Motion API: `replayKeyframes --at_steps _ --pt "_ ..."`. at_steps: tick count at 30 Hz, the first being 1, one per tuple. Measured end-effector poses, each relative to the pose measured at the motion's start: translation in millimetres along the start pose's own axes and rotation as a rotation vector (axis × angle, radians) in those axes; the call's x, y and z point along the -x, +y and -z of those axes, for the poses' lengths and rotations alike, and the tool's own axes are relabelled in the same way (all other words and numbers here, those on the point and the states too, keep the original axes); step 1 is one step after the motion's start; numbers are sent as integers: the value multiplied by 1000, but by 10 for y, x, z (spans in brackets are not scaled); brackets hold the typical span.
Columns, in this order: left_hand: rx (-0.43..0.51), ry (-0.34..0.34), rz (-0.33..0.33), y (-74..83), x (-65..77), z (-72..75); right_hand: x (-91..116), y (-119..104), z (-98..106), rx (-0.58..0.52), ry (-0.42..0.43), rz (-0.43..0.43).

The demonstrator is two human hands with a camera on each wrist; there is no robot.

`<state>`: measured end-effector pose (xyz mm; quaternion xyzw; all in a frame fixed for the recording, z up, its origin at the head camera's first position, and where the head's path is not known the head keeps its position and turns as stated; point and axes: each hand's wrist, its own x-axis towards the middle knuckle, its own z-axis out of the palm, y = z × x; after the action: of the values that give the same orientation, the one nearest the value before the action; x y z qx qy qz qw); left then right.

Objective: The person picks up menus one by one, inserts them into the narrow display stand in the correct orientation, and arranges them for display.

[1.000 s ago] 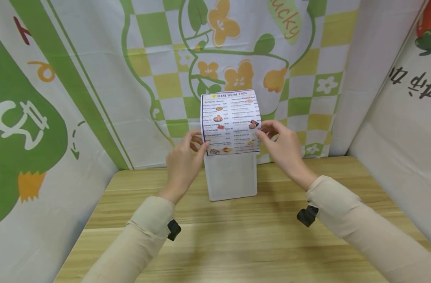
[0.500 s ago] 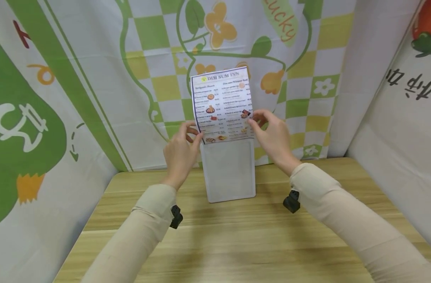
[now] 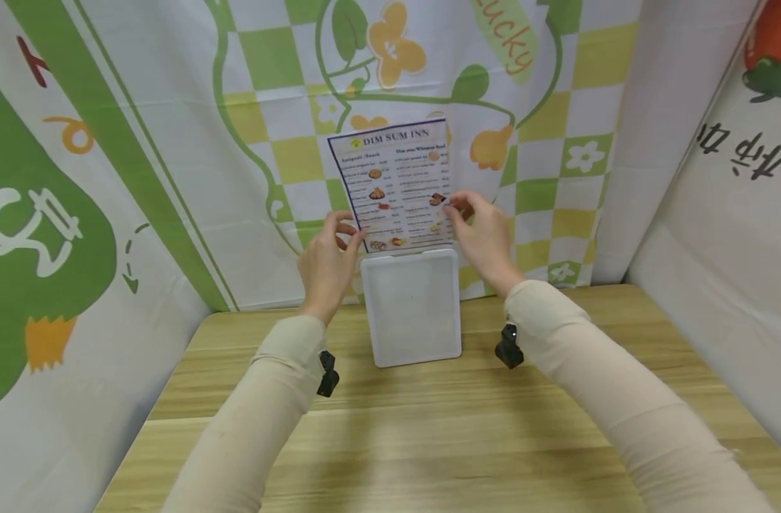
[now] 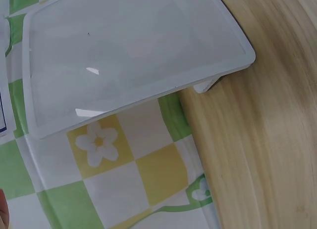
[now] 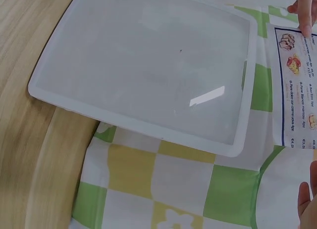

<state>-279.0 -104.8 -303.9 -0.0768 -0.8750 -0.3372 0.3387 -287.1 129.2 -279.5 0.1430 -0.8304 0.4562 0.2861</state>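
A printed menu sheet [image 3: 397, 185] headed "DIM SUM INN" is held up between both hands. My left hand [image 3: 326, 267] pinches its left edge low down, and my right hand [image 3: 483, 235] pinches the right edge a bit higher. Just below the sheet, a white-framed display stand [image 3: 411, 310] with a plain grey-white panel leans back on the table. Its support leg [image 4: 205, 85] shows in the left wrist view. In the right wrist view, the lower edge of the menu [image 5: 294, 100] is apart from the top of the stand [image 5: 148, 61].
The wood-grain table [image 3: 390, 434] ends at a patterned cloth backdrop [image 3: 281, 57] close behind the stand. Printed cloth walls stand at the left [image 3: 50, 214] and right [image 3: 717, 206]. A small black camera is on each wrist.
Both hands have raised the menu and shifted it slightly left. Its lower edge, earlier overlapping the stand's top, is now above it, and the whole white frame shows.
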Motion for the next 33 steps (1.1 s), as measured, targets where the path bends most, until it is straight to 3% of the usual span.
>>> replayKeyframes --at_steps 18,33 --pt "20 -8 14 -115 -54 -102 -193 63 -137 73 -9 -45" --pt "43 -7 26 -132 -59 -133 -201 73 -151 87 -20 -76"
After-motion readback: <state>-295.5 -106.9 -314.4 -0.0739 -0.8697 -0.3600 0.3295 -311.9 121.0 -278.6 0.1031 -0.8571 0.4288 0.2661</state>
